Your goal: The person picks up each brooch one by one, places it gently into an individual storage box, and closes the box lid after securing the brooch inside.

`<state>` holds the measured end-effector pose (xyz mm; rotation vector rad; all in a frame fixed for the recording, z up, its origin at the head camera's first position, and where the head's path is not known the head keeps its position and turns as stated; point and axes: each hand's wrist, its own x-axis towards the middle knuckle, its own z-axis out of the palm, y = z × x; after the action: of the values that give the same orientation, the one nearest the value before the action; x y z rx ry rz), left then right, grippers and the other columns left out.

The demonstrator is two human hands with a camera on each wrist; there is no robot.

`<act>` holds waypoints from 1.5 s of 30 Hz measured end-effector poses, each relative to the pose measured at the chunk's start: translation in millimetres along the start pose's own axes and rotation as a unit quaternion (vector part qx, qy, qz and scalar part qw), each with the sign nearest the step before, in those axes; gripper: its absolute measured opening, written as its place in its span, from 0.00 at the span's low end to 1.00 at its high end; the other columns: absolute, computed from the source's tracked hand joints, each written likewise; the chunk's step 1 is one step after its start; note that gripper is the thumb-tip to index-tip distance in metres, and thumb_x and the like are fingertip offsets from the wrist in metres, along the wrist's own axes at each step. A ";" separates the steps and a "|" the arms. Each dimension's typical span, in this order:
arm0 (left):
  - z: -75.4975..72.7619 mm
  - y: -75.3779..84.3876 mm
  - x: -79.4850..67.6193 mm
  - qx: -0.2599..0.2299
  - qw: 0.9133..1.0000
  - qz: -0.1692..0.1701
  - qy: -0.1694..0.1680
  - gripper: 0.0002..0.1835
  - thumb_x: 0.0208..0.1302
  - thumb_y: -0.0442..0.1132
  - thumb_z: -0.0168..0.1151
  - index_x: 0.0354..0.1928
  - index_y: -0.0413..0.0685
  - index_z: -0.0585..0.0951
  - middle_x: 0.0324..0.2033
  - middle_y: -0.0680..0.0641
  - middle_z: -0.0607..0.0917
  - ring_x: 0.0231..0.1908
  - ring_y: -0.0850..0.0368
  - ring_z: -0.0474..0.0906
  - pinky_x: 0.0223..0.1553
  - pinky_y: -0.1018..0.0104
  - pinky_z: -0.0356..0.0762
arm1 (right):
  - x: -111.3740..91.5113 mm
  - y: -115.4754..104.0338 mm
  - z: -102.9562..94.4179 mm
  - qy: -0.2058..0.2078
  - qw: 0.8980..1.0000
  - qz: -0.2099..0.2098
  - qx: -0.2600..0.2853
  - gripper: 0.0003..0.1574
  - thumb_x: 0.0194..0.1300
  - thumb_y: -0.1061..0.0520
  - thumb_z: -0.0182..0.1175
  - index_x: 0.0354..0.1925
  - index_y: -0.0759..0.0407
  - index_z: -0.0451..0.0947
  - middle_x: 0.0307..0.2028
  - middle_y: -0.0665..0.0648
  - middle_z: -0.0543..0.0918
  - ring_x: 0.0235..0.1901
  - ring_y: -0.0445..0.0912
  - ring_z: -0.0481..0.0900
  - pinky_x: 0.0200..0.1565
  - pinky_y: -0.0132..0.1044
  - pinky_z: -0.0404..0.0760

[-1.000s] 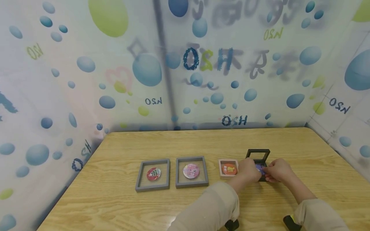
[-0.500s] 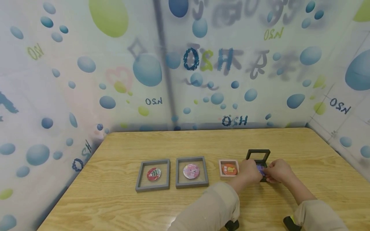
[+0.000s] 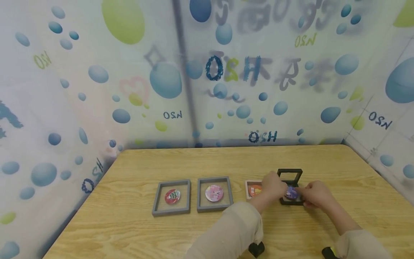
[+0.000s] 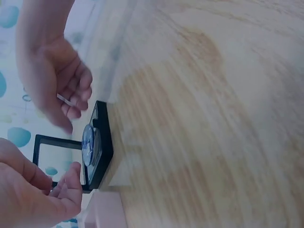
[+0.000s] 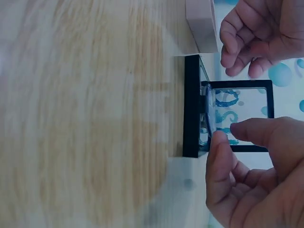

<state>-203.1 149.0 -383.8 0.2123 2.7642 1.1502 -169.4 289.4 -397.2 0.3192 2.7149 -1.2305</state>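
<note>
A small black hinged display frame lies on the table with its lid raised. On its lower half sits a round purple badge, slightly tilted in the left wrist view. My left hand is just left of the frame, fingers loosely bent and holding nothing; in the right wrist view it is apart from the lid. My right hand is at the frame's right side, index finger reaching to the badge's edge. In the right wrist view its thumb and finger are spread apart; whether they touch the badge is unclear.
Left of my hands is a pale pink frame with a red-orange badge, partly covered by my left hand. Farther left lie two grey frames, one with a pink badge, the other with a red and green badge. A patterned curtain stands behind the table.
My left hand has drawn back left from the purple badge, now covering part of the pink frame. My right hand has shifted slightly right, and more of the badge shows.
</note>
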 end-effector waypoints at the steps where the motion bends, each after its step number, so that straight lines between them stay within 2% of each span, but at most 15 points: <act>1: -1.2 -0.1 1.1 -0.020 1.000 -0.008 0.001 0.08 0.51 0.33 0.56 0.32 0.33 0.75 0.17 0.46 0.72 0.16 0.58 0.61 0.16 0.70 0.61 | -1.3 0.8 -1.2 0.001 1.000 -0.002 -0.011 0.25 0.60 0.54 0.54 0.09 0.54 0.60 0.08 0.48 0.66 0.10 0.40 0.70 0.17 0.31 0.71; 3: -3.2 -0.5 2.9 -0.056 0.998 -0.021 0.004 0.22 0.51 0.32 0.56 0.51 0.35 0.69 0.24 0.43 0.75 0.18 0.57 0.63 0.17 0.68 0.62 | -2.5 2.3 -3.3 -0.004 0.999 0.001 -0.032 0.27 0.59 0.52 0.55 0.09 0.53 0.58 0.07 0.47 0.63 0.09 0.39 0.68 0.16 0.31 0.68; 4: -4.2 -1.1 3.5 -0.073 0.997 -0.023 0.002 0.28 0.52 0.31 0.56 0.57 0.39 0.64 0.27 0.43 0.75 0.18 0.58 0.63 0.17 0.67 0.63 | -3.3 3.4 -4.5 -0.011 0.999 0.002 -0.039 0.25 0.59 0.52 0.56 0.11 0.57 0.62 0.08 0.48 0.65 0.10 0.40 0.68 0.16 0.32 0.69; 6: -5.3 -3.0 4.8 -0.113 0.993 -0.026 -0.010 0.32 0.52 0.29 0.54 0.62 0.45 0.61 0.23 0.44 0.74 0.14 0.59 0.59 0.13 0.68 0.58 | -4.8 5.3 -5.6 -0.028 0.999 0.004 -0.043 0.24 0.56 0.50 0.60 0.20 0.68 0.67 0.15 0.52 0.70 0.12 0.41 0.70 0.17 0.33 0.70; 7: -6.2 -3.7 5.0 -0.127 0.992 -0.021 -0.017 0.32 0.51 0.27 0.53 0.62 0.48 0.62 0.21 0.45 0.74 0.11 0.59 0.56 0.12 0.69 0.55 | -5.4 6.2 -5.7 -0.037 0.998 0.005 -0.045 0.26 0.54 0.48 0.62 0.26 0.73 0.68 0.19 0.56 0.72 0.14 0.42 0.71 0.18 0.34 0.72; 10: -8.5 -5.6 4.4 -0.149 0.988 -0.002 -0.031 0.33 0.50 0.24 0.51 0.61 0.53 0.65 0.24 0.48 0.75 0.09 0.61 0.51 0.11 0.70 0.52 | -7.3 8.2 -4.6 -0.054 0.998 0.006 -0.043 0.42 0.48 0.47 0.67 0.44 0.81 0.62 0.32 0.66 0.73 0.18 0.45 0.74 0.21 0.37 0.76; 15: -9.8 -5.2 2.7 -0.161 0.986 0.012 -0.041 0.30 0.50 0.24 0.50 0.58 0.52 0.70 0.38 0.49 0.77 0.09 0.61 0.53 0.12 0.70 0.54 | -8.9 8.8 -0.4 -0.044 0.998 0.000 -0.042 0.37 0.45 0.52 0.69 0.40 0.78 0.63 0.30 0.64 0.72 0.19 0.46 0.73 0.21 0.37 0.76; 19: -10.3 -5.8 2.8 -0.161 0.986 0.016 -0.041 0.28 0.50 0.25 0.50 0.56 0.49 0.71 0.35 0.49 0.77 0.11 0.61 0.57 0.13 0.70 0.57 | -8.7 7.9 2.4 -0.034 0.999 0.001 -0.041 0.30 0.44 0.56 0.69 0.36 0.75 0.65 0.24 0.58 0.71 0.18 0.45 0.72 0.21 0.36 0.76; 23: -11.6 -6.7 3.4 -0.147 0.988 0.027 -0.037 0.24 0.50 0.26 0.51 0.53 0.46 0.74 0.32 0.49 0.78 0.17 0.61 0.65 0.18 0.71 0.63 | -8.3 8.0 3.5 -0.028 0.999 0.002 -0.045 0.27 0.44 0.57 0.69 0.34 0.73 0.65 0.22 0.57 0.72 0.18 0.45 0.72 0.21 0.36 0.76; 26: -12.4 -7.3 3.5 -0.138 0.989 0.035 -0.031 0.18 0.54 0.31 0.54 0.50 0.45 0.75 0.30 0.50 0.78 0.21 0.62 0.69 0.21 0.71 0.67 | -7.9 8.3 3.8 -0.029 0.999 0.003 -0.045 0.27 0.45 0.57 0.69 0.34 0.73 0.65 0.22 0.58 0.72 0.18 0.45 0.73 0.21 0.37 0.76; 29: -13.5 -7.7 2.4 -0.141 0.989 0.035 -0.032 0.12 0.60 0.39 0.55 0.45 0.45 0.77 0.27 0.51 0.77 0.20 0.63 0.69 0.20 0.71 0.67 | -7.4 8.5 3.8 -0.034 0.998 0.003 -0.044 0.29 0.46 0.57 0.68 0.36 0.75 0.65 0.23 0.59 0.72 0.19 0.46 0.73 0.22 0.37 0.77; 34: -9.3 -9.0 3.4 -0.196 0.979 -0.008 -0.045 0.11 0.62 0.47 0.55 0.35 0.47 0.77 0.20 0.52 0.75 0.20 0.61 0.71 0.21 0.68 0.68 | -7.1 8.9 3.2 -0.039 0.998 0.000 -0.041 0.32 0.47 0.56 0.68 0.39 0.77 0.63 0.25 0.60 0.73 0.20 0.46 0.74 0.23 0.38 0.77; 37: -6.1 -10.0 4.6 -0.240 0.969 -0.038 -0.047 0.09 0.61 0.44 0.57 0.31 0.47 0.76 0.20 0.51 0.76 0.21 0.59 0.75 0.25 0.65 0.72 | -7.5 9.2 2.9 -0.040 0.998 0.000 -0.040 0.34 0.47 0.56 0.68 0.41 0.79 0.63 0.25 0.61 0.73 0.21 0.46 0.74 0.24 0.38 0.77; 40: -6.0 -9.5 3.8 -0.268 0.961 -0.052 -0.048 0.07 0.59 0.39 0.59 0.28 0.45 0.74 0.20 0.48 0.77 0.21 0.57 0.76 0.28 0.63 0.75 | -7.5 9.9 2.6 -0.041 0.998 0.001 -0.040 0.35 0.47 0.55 0.68 0.42 0.80 0.63 0.26 0.61 0.74 0.21 0.46 0.75 0.24 0.38 0.78; 45: -6.8 -7.0 0.9 -0.279 0.957 -0.065 -0.049 0.07 0.56 0.33 0.61 0.24 0.44 0.72 0.24 0.49 0.75 0.21 0.53 0.78 0.29 0.61 0.77 | -7.7 10.2 2.5 -0.043 0.999 -0.001 -0.034 0.35 0.47 0.56 0.68 0.42 0.81 0.63 0.25 0.61 0.74 0.21 0.46 0.75 0.24 0.38 0.78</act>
<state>-205.7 139.7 -384.1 0.0206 2.2130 1.7586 -159.2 293.0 -404.6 0.2504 2.6767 -1.1232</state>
